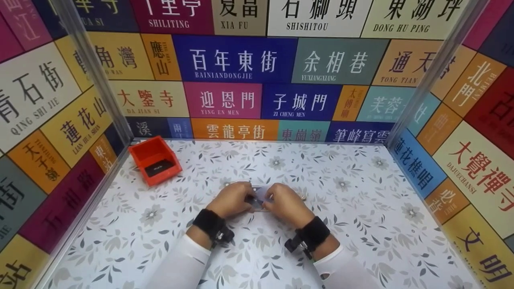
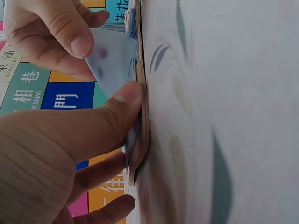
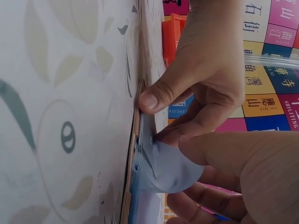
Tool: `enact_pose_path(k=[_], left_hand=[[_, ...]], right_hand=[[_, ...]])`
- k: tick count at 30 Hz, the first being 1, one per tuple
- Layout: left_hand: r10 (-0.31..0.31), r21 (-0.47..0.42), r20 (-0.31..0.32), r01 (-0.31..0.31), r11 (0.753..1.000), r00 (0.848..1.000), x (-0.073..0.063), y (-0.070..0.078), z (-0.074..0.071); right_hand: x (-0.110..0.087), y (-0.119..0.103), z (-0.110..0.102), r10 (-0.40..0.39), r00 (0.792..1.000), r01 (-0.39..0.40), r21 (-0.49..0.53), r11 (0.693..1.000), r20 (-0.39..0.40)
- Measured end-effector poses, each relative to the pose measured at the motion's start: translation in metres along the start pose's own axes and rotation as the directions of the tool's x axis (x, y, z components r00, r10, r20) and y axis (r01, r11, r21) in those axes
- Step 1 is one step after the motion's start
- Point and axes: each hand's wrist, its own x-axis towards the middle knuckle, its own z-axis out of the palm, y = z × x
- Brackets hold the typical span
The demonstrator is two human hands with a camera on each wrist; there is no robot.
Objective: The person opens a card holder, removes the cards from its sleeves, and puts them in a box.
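Observation:
A thin flat piece with a tan edge (image 2: 145, 116) lies on the table in front of me, mostly covered by my hands in the head view. My left hand (image 1: 236, 198) grips its left part, with the thumb pressed on the near edge. My right hand (image 1: 286, 204) pinches a clear bluish film (image 3: 174, 165) between thumb and fingers. That film bends up from the flat piece, its lower end still against it. In the left wrist view the raised film (image 2: 110, 58) stands between the two hands. What kind of piece it is, I cannot tell.
At the back left stands an orange-red bin (image 1: 173, 178) with a flat black item (image 1: 159, 167) inside. The table (image 1: 333, 257) has a leaf-and-flower pattern. Panels with coloured street-name blocks (image 1: 235, 60) enclose its back and both sides.

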Motion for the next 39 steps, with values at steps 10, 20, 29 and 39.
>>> enact_pose_path(k=[10, 20, 29, 39], left_hand=[[-0.092, -0.043, 0.002, 0.092, 0.995, 0.996, 0.001, 0.001, 0.0], [-0.141, -0.037, 0.029, 0.142, 0.989, 0.99, -0.001, 0.004, -0.002], [-0.158, -0.017, 0.028, 0.158, 0.987, 0.987, -0.002, 0.007, -0.004], [-0.163, 0.007, 0.031, 0.162, 0.987, 0.986, 0.0, 0.007, -0.002]], right_hand=[[0.007, 0.005, -0.004, 0.023, 1.0, -0.023, -0.005, 1.0, -0.016], [0.01, 0.027, -0.008, 0.161, 0.987, -0.159, 0.048, 0.986, -0.02], [0.011, 0.045, -0.004, 0.231, 0.972, -0.234, 0.102, 0.967, 0.033], [0.012, 0.046, 0.0, 0.206, 0.978, -0.208, 0.122, 0.97, 0.026]])
